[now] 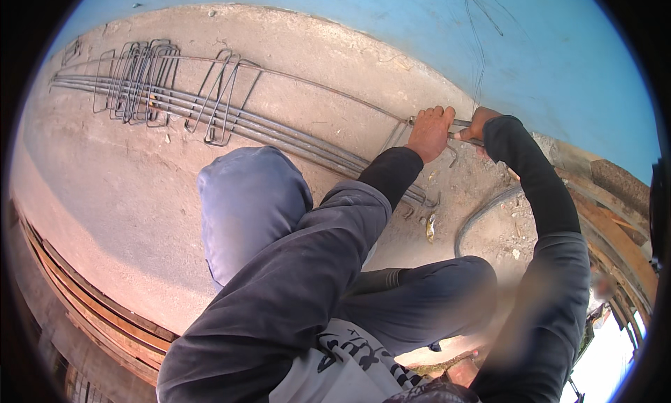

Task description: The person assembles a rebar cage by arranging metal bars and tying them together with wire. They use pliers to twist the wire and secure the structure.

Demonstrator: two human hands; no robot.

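Grip: left hand (430, 132), right of centre in the frame, was curled over a thin steel bar (461, 126), fingers wrapped around it. Right hand (480, 123), just beside it, was closed on the same bar, its fingers mostly hidden behind the black sleeve.

Held item: the bar formed the top rail of a rebar cage running toward the upper left.

Handling, judged: rigid, rough-surfaced, heavy as an assembly; the single rail probably springy. Best taken around a long bar between loops, not at the cut ends.

Adjoining: bundled long bars (279, 134) lay diagonally across the centre. Bent wire stirrups (143, 82) were clustered at upper left, with another pair (224, 99) nearer centre.

Surroundings: dusty concrete floor (105, 193); blue wall (559, 47) along the top; stacked timber planks (98, 309) at lower left; a grey hose (482, 218) on the right.
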